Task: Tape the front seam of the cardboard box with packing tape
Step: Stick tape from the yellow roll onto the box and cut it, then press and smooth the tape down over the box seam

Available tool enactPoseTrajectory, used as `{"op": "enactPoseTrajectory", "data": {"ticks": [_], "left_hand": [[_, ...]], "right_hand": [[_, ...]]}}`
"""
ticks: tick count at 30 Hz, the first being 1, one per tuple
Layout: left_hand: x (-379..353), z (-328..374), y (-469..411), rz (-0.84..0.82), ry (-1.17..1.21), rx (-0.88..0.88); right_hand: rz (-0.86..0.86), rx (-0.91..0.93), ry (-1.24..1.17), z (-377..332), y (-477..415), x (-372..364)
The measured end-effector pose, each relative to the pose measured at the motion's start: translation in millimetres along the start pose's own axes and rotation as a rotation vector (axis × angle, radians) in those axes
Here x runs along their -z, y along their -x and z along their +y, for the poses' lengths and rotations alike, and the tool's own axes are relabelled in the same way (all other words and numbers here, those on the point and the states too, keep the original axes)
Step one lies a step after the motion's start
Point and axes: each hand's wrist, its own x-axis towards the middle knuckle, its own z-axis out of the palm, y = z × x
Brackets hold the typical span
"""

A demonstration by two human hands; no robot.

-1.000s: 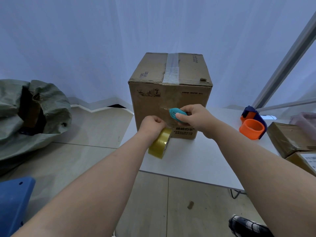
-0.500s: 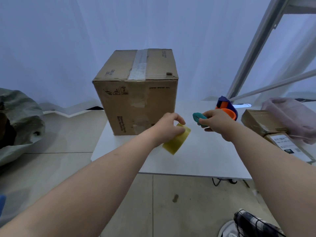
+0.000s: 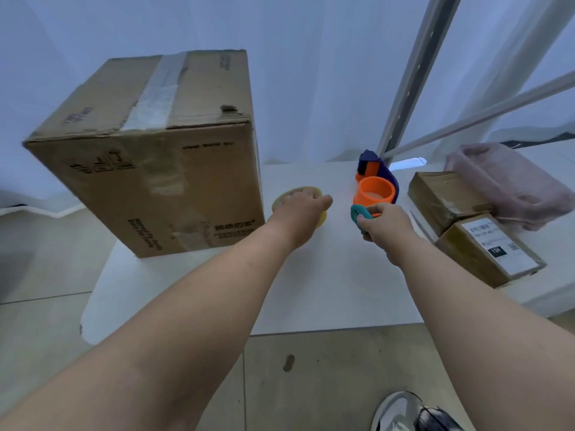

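Box [image 3: 161,181] at table [image 3: 311,290] left edge, left of both hands. L hand [image 3: 298,213] nearer, clamped on tape roll [image 3: 286,194]; R hand [image 3: 385,222] clamped on cutter [image 3: 357,213].

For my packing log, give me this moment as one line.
stage: after taping | left hand: setting tape roll on table | right hand: holding teal cutter | box: upright

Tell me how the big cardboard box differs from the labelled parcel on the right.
The big cardboard box stands tall at the table's left end; the labelled parcel lies low and flat at the right. The box has a pale tape strip along its top and printed marks on its front; the parcel carries a white shipping label. Both are brown cardboard.
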Motion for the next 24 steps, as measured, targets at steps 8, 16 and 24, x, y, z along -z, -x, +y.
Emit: {"op": "enactPoseTrajectory", "data": {"ticks": [8, 16, 24], "left_hand": [[-29, 8, 17, -0.036, -0.123, -0.169], [-20, 13, 32, -0.054, -0.042, -0.113], [25, 5, 54, 0.047, -0.127, -0.185]], "right_hand": [[-0.179, -0.151, 0.191, 22, -2, 2], [-0.191, -0.138, 0.431, 16, 9, 6], [-0.128, 0.111, 0.529, -27, 34, 12]]}}
